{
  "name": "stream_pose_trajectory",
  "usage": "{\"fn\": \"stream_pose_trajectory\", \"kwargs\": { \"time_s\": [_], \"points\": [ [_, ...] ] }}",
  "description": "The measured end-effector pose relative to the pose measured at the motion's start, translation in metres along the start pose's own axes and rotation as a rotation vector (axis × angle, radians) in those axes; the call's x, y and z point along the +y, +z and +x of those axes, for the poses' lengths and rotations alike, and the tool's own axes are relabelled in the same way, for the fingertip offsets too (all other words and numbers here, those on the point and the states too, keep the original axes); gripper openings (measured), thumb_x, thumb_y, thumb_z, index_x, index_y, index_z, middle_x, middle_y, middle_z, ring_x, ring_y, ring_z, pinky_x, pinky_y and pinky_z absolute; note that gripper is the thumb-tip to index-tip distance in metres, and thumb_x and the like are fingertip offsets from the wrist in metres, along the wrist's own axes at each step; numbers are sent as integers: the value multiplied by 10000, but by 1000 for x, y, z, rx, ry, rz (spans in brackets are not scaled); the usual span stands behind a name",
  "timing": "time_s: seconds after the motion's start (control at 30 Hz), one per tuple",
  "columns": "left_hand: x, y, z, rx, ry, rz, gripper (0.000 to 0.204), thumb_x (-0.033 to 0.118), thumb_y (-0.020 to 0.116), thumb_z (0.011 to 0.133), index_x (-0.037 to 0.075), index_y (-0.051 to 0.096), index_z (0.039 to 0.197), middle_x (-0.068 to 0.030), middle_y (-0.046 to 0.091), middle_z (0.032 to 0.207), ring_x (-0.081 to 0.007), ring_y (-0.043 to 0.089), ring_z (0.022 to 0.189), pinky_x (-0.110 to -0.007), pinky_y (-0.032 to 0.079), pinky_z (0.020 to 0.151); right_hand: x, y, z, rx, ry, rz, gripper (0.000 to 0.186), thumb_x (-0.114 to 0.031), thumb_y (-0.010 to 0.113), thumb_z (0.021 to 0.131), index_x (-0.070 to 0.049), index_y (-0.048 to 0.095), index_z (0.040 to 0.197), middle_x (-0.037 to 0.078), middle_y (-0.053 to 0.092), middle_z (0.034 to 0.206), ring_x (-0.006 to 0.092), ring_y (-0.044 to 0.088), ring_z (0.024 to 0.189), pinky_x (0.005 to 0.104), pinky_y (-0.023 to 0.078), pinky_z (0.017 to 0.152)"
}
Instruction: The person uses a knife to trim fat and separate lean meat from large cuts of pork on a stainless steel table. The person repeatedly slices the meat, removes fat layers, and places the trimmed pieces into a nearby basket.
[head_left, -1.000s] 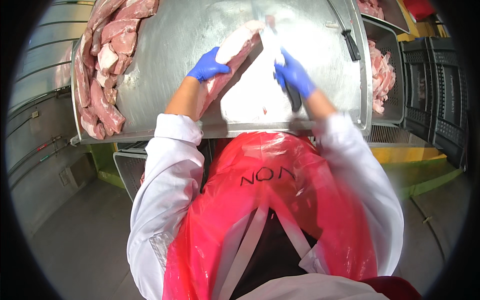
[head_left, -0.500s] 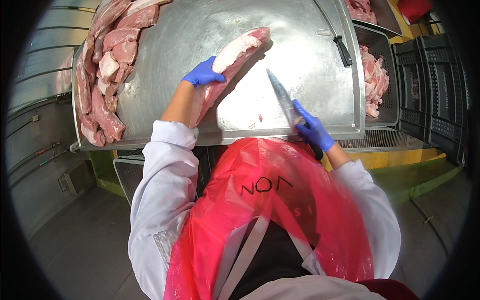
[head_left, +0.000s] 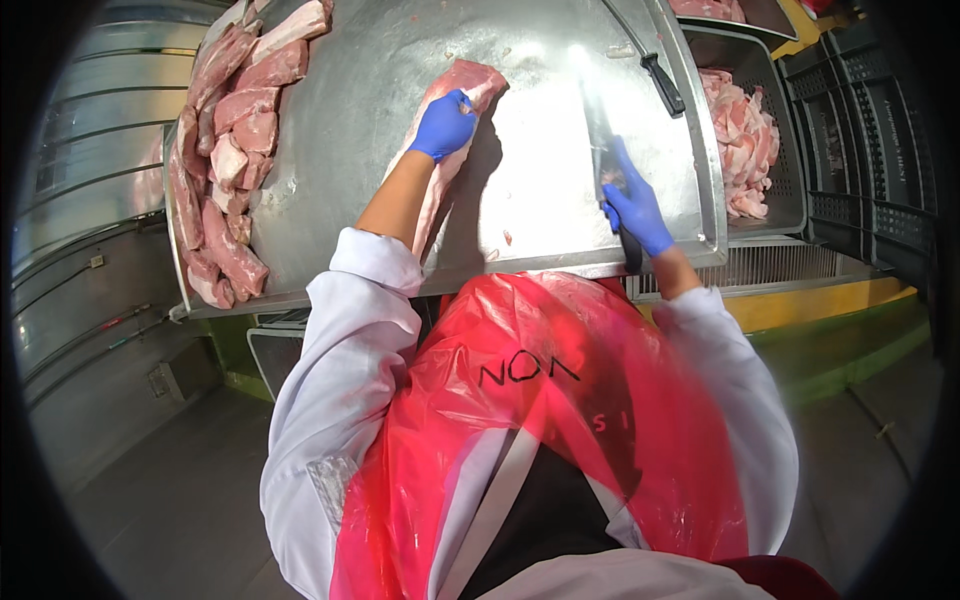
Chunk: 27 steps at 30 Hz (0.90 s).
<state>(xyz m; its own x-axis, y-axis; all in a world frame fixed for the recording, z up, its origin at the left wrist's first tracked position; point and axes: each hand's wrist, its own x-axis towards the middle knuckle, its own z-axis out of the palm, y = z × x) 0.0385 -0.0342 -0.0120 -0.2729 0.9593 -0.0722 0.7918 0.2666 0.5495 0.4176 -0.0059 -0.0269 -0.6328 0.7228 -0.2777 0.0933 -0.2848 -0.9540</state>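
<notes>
A long piece of raw meat (head_left: 470, 78) lies on the metal table (head_left: 340, 160), running from its middle toward the near edge. My left hand (head_left: 443, 125), in a blue glove, is closed on its upper part, fingers curled at its edge. To the right, my gloved right hand (head_left: 640, 208) grips a knife (head_left: 600, 140). Its blade points away from me and is smeared by motion; the black handle end shows below my hand. The knife is apart from the meat.
Several meat pieces (head_left: 240, 150) are heaped along the table's left side. A sharpening steel (head_left: 660, 85) lies at the far right. Beyond the right edge stands a dark crate (head_left: 785, 95) holding pale trimmings (head_left: 738, 140), with stacked black crates (head_left: 870, 150) beside it.
The meat now lies with a redder side up. My left hand has shifted up along it and curled its fingers. My right hand has moved up and right with the knife; the view shifted slightly.
</notes>
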Motion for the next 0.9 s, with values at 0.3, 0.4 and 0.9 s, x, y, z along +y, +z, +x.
{"fn": "stream_pose_trajectory", "kwargs": {
  "time_s": [0.3,0.4,0.9],
  "points": [
    [4,-20,-1,118,-39,-71,187,197,597,867,14,619,895,-268,636,856,-444,609,788,-454,502,735,-35,94,151,-251,-115,-401,671,-309,545,971,-370,268,1579,172,702,970,230,673,652,348,584,611],
    [-18,-30,5,80,-53,-101,190,190,601,870,4,618,906,-248,644,832,-390,627,755,-426,507,730,-31,103,175,-401,-134,-572,649,-331,531,976,-376,281,1573,171,709,955,255,690,693,385,581,676],
    [-11,-114,-16,103,-308,-489,101,68,500,899,70,532,803,54,502,801,-63,446,793,-249,402,715,-9,72,231,-759,-500,-658,589,-380,517,973,-314,386,1544,86,645,761,195,607,654,363,524,672]
  ]
}}
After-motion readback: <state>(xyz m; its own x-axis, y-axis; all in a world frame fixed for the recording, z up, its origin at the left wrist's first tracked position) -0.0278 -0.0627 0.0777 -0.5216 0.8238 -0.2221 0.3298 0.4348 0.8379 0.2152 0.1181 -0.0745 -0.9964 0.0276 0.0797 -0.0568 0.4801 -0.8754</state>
